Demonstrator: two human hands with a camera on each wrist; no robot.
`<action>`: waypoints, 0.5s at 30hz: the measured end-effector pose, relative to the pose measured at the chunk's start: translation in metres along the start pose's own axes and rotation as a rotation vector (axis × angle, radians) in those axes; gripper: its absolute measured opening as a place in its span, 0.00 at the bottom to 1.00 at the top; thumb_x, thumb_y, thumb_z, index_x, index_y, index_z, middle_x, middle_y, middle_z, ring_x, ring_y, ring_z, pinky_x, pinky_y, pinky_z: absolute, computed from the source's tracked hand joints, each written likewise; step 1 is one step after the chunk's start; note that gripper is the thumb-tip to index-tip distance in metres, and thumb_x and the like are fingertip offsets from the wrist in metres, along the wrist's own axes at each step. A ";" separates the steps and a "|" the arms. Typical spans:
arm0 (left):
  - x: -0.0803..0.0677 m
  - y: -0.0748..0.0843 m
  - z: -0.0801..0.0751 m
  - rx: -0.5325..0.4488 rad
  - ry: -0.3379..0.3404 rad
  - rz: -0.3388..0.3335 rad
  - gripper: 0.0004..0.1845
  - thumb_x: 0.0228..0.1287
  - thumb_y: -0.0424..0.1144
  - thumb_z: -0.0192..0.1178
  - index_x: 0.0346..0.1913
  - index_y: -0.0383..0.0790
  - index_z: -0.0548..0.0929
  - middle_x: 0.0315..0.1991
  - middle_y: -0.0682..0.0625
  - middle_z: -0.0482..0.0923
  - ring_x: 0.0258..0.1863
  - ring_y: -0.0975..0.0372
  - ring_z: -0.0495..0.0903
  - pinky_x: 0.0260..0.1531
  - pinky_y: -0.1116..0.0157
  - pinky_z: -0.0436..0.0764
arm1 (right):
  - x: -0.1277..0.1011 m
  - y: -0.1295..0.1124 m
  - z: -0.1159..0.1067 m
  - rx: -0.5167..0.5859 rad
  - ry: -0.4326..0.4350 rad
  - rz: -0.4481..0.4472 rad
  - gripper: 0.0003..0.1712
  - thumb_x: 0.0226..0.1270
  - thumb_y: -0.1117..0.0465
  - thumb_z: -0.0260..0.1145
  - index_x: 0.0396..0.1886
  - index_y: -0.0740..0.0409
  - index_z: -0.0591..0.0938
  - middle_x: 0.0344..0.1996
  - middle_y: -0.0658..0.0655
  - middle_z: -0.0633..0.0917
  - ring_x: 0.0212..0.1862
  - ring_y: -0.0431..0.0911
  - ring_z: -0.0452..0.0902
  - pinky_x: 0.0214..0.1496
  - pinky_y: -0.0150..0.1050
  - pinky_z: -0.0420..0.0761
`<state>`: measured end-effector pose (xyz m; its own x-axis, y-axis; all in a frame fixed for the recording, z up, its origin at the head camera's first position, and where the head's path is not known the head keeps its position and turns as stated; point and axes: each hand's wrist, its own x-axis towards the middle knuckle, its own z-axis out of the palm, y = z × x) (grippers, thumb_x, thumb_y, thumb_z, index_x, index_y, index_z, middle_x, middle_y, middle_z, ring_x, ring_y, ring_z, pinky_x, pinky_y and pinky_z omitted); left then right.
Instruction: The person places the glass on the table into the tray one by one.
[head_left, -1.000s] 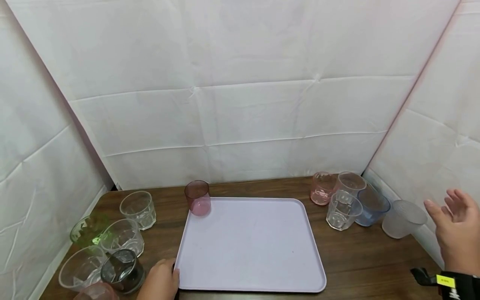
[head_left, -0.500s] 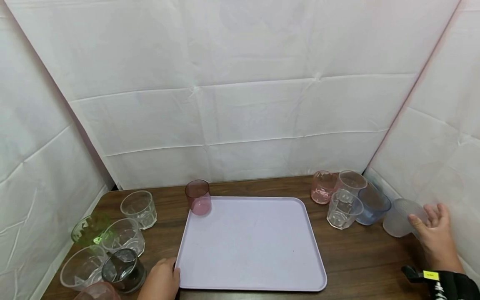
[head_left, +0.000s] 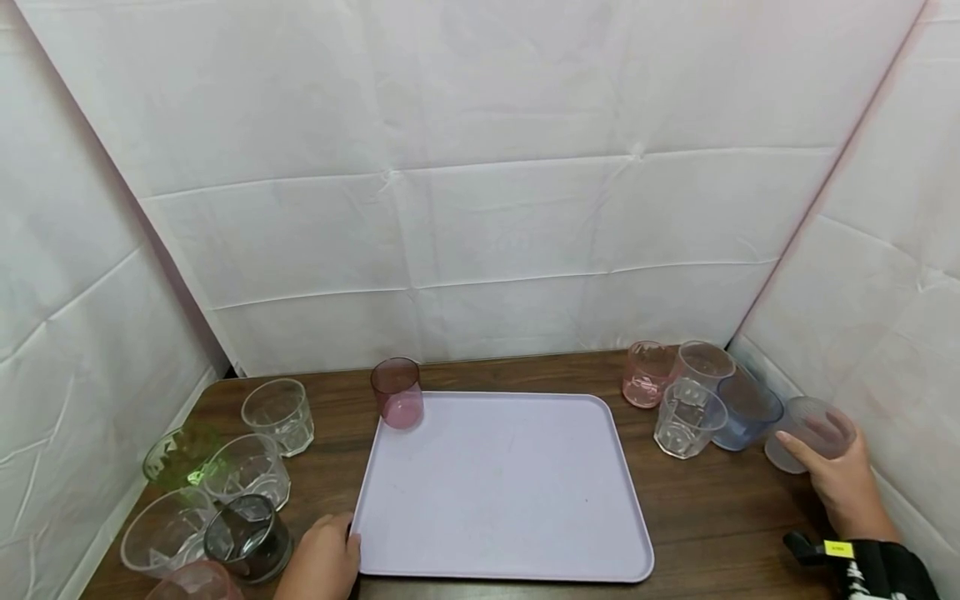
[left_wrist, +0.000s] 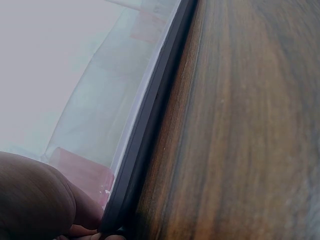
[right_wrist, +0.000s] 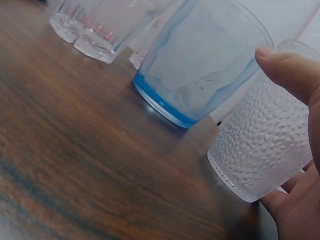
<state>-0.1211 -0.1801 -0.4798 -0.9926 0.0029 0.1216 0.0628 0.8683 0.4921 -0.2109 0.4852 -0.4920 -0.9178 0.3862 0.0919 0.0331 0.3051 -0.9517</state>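
Observation:
My right hand [head_left: 843,483] is around a clear textured tumbler [head_left: 787,454] at the table's right side, thumb on the near side and fingers behind it. In the right wrist view the tumbler's pebbled wall [right_wrist: 265,135] stands on the wood, with the thumb [right_wrist: 287,65] near its rim. A blue-based glass [head_left: 742,417] is right beside it. With my left hand [head_left: 322,558] I hold the left edge of a pale lilac tray [head_left: 502,492] near its front corner. The left wrist view has the thumb [left_wrist: 40,195] on the tray's rim, other fingertips low at the edge.
A purple glass [head_left: 397,396] stands at the tray's back left corner. Clear glasses [head_left: 682,425] and a pink glass [head_left: 645,379] cluster at the back right. On the left are several clear glasses [head_left: 281,421], a green one [head_left: 180,458] and a dark one [head_left: 251,546]. White cloth walls [head_left: 487,208] enclose the table.
My right hand has come in leftward and down from the right and closed around the textured tumbler. The left hand has stayed at the tray's edge.

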 end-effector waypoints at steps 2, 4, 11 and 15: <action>0.000 0.000 0.000 -0.001 -0.001 0.000 0.09 0.57 0.27 0.65 0.40 0.27 0.85 0.33 0.41 0.82 0.40 0.43 0.84 0.44 0.47 0.81 | 0.000 0.000 0.000 -0.045 0.005 0.020 0.57 0.70 0.55 0.69 0.82 0.40 0.38 0.59 0.33 0.65 0.68 0.37 0.62 0.44 0.15 0.65; 0.000 0.000 0.000 -0.002 0.002 0.002 0.08 0.57 0.27 0.65 0.40 0.27 0.85 0.33 0.41 0.82 0.40 0.43 0.84 0.43 0.47 0.81 | 0.000 -0.001 -0.001 -0.067 0.005 0.034 0.57 0.70 0.53 0.68 0.82 0.40 0.38 0.61 0.33 0.65 0.72 0.38 0.57 0.45 0.16 0.65; -0.001 0.000 0.000 -0.003 0.019 0.018 0.07 0.56 0.26 0.65 0.38 0.28 0.84 0.31 0.42 0.82 0.38 0.44 0.83 0.42 0.47 0.81 | -0.002 -0.003 -0.006 -0.085 0.009 0.024 0.56 0.70 0.52 0.69 0.83 0.42 0.39 0.55 0.31 0.68 0.66 0.33 0.63 0.43 0.16 0.66; -0.001 -0.001 0.000 0.002 0.028 0.025 0.06 0.55 0.26 0.65 0.37 0.29 0.84 0.30 0.42 0.81 0.38 0.43 0.83 0.41 0.47 0.81 | -0.002 -0.007 -0.010 -0.079 0.008 -0.009 0.56 0.71 0.54 0.68 0.83 0.48 0.40 0.49 0.27 0.69 0.59 0.26 0.66 0.43 0.15 0.66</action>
<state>-0.1206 -0.1809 -0.4806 -0.9874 0.0103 0.1580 0.0870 0.8690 0.4870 -0.2051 0.4912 -0.4824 -0.9150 0.3902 0.1029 0.0564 0.3763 -0.9248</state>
